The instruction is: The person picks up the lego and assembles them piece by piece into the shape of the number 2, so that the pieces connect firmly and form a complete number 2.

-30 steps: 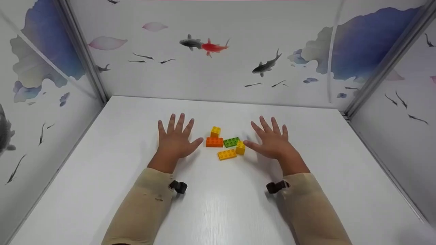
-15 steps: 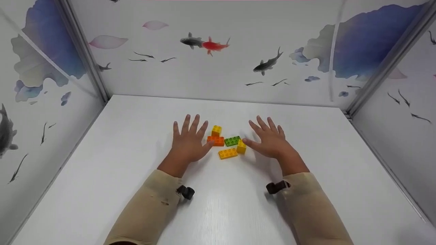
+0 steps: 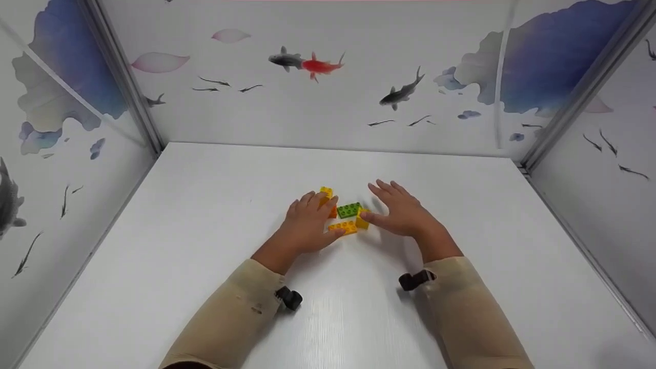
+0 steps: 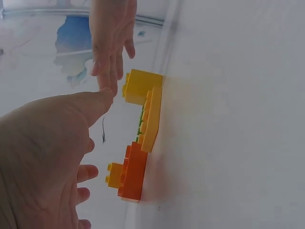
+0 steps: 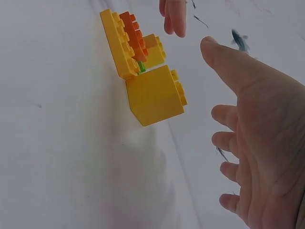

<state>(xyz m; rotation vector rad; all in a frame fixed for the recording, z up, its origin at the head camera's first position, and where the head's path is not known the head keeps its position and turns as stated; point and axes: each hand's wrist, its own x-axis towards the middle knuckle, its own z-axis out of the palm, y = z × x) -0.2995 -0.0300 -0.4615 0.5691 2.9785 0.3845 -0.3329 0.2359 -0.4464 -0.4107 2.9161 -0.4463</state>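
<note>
Several toy building bricks lie in a small cluster on the white table. My left hand (image 3: 310, 225) hovers over the cluster's left side, fingers loosely bent and partly hiding the orange brick (image 4: 133, 171). In the left wrist view, a gap shows between that hand and the bricks. Behind the orange brick stands a small yellow brick (image 3: 326, 191). The green brick (image 3: 349, 209) lies in the middle, with a flat yellow brick (image 3: 349, 226) in front of it. Just above the right-hand yellow brick (image 5: 155, 98), my right hand (image 3: 402, 210) holds nothing, its fingers spread and its thumb overlapping the brick in the head view.
The white table (image 3: 205, 205) spreads out around the bricks. Printed wall panels (image 3: 328, 118) enclose its back and both sides. A small black camera (image 3: 291, 298) sits on the left wrist and another black camera (image 3: 412, 281) on the right.
My left hand has moved right, from beside the bricks to over the orange one, and its fingers have bent. The right hand stays nearly in place, its fingers slightly lowered. The bricks have not moved.
</note>
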